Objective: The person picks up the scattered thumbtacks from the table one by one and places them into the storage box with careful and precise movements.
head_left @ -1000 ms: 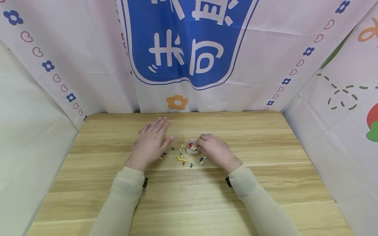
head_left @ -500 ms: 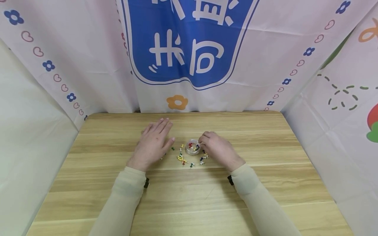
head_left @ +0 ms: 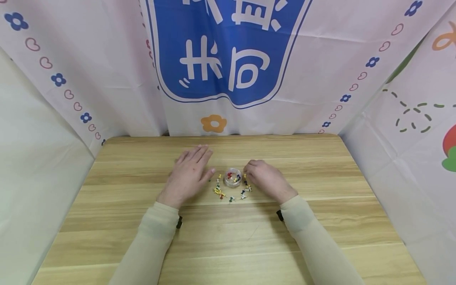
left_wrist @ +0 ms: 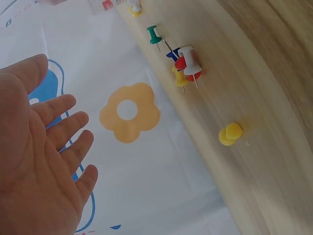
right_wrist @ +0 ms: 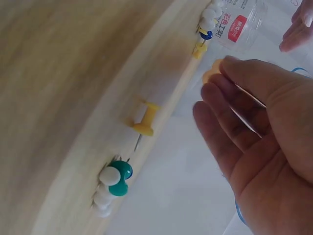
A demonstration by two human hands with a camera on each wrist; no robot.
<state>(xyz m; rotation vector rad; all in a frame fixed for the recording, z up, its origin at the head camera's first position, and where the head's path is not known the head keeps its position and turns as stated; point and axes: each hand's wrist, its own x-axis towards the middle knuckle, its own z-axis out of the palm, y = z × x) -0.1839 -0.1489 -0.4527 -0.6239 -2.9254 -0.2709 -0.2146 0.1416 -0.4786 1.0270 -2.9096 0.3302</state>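
My left hand (head_left: 186, 176) is held over the table left of the pins, its fingers straight; the left wrist view shows the palm (left_wrist: 39, 166) bare. Under and beside it lie several push pins, among them a green one (left_wrist: 153, 35) and yellow ones (left_wrist: 230, 134). A clear round plastic box (head_left: 232, 183) stands mid-table with red, yellow and blue push pins in it. Just right of this box is my right hand (head_left: 267, 180), fingers loosely bent with nothing visible between them. A yellow push pin (right_wrist: 147, 118) lies on the table near that hand.
Loose push pins (head_left: 217, 191) lie in an arc left of and in front of the box, with more (head_left: 244, 195) to its right. The wooden table (head_left: 228, 245) ends at a white curtain (head_left: 124, 103) behind, with printed cloth on the right.
My right hand has drawn back rightward from the box rim, baring a blue pin in the box and pins beside it. My left hand has shifted slightly right, covering pins on that side.
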